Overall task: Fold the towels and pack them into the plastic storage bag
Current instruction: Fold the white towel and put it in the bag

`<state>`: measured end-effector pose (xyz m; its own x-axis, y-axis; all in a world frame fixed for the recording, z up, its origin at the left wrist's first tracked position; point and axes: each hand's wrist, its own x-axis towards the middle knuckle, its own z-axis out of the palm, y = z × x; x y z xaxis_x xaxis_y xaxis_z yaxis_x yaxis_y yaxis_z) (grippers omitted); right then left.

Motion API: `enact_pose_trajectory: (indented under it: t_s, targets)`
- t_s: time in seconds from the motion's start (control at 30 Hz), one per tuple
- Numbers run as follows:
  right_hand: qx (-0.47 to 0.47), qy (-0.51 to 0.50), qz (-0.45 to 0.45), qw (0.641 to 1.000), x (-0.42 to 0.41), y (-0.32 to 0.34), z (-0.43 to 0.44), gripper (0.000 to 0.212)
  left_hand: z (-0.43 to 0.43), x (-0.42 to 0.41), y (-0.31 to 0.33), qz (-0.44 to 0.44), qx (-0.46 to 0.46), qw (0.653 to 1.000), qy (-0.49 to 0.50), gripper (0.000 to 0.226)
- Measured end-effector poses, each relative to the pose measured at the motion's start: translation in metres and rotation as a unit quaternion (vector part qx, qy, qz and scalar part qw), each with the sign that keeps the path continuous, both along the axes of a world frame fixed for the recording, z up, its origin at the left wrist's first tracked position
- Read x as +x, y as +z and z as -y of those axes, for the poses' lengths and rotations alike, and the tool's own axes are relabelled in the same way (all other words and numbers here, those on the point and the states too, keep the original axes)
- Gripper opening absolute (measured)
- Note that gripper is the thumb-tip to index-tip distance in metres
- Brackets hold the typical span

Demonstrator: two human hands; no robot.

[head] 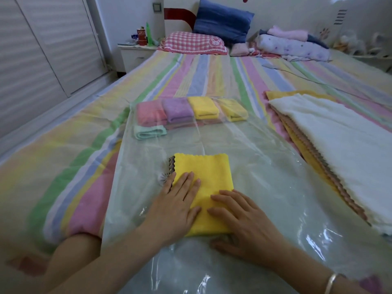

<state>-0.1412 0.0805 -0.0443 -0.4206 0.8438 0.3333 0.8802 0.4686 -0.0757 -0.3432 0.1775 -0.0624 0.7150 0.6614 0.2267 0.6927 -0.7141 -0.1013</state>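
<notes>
Striped bedding (63,145) lies under a clear plastic bag (275,187). On the bag, the left hand (176,211) and right hand (244,225) press flat, straight fingers on a folded yellow towel (210,172).

Bare arms, one bangle
A thin silver bangle (331,283) is on the wrist of the right hand (244,228).

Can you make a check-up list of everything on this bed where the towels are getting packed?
Surface: striped bed, with the plastic storage bag lying flat on it.
Job's things: yellow towel folded on top of the bag; folded towels in the bag's far end; unfolded stack at right, white on top.
Clutter: checked pillow, blue pillow, lilac bundle at the headboard.
Grips: left hand and right hand rest on the yellow towel, gripping nothing.
Cables: thin cord across the bed's far right.
Surroundings: nightstand, wardrobe doors at left.
</notes>
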Motion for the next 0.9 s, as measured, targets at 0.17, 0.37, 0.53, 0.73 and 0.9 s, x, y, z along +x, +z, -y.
enact_pose_trajectory:
  t_s: [0.17, 0.37, 0.53, 0.73, 0.9]
  targets:
    - [0.112, 0.004, -0.02, 0.994, 0.004, 0.003, 0.005, 0.014, 0.014, -0.001, 0.021, 0.18, -0.091, 0.974, -0.105, 0.041]
    - [0.017, -0.122, -0.181, 0.976, 0.01, 0.044, 0.004, 0.02, 0.017, -0.008, 0.062, 0.376, -0.468, 0.8, 0.01, 0.09]
    - [-0.204, -0.195, -0.285, 0.916, 0.013, 0.064, -0.009, 0.021, 0.018, -0.016, 0.069, 0.401, -0.535, 0.743, -0.026, 0.05]
    - [-0.269, -0.235, -0.389, 0.849, 0.018, 0.058, -0.017, 0.059, 0.008, 0.005, 0.041, 0.424, -0.406, 0.8, 0.12, 0.021]
    - [-0.26, -0.255, -0.372, 0.854, 0.024, 0.029, -0.01, 0.042, 0.003, 0.02, 0.029, 0.382, -0.318, 0.849, 0.177, 0.022]
